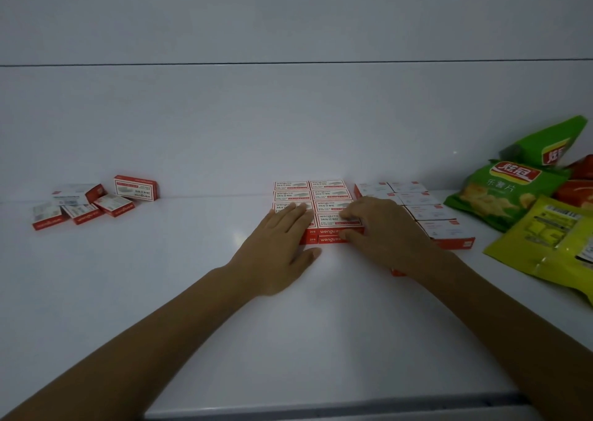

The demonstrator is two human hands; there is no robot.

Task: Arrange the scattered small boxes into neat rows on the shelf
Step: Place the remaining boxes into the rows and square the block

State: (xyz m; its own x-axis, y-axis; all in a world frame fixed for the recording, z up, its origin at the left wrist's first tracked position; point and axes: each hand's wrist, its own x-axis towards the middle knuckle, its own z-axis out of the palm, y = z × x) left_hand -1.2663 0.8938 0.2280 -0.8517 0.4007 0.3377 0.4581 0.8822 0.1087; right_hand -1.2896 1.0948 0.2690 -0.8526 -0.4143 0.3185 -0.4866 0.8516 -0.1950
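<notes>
1. On the white shelf point(160, 276), a neat block of red-and-white boxes point(321, 192) sits mid-shelf, two columns wide and two layers high.
2. The left hand point(279, 244) lies flat on the block's near left part, fingers point(296, 213) straight and close together, thumb resting on the shelf.
3. The right hand point(385, 237) grips the front right box point(330, 220), with curled fingers on top and the thumb pressed to its red front face.
4. A second block of white-topped boxes point(420, 210) stands just right of the first.
5. Scattered boxes point(90, 204) lie in a loose heap far left, well apart from the blocks.
6. Green crisp bags point(507, 192) and a yellow bag point(552, 244) lie at the right end.
</notes>
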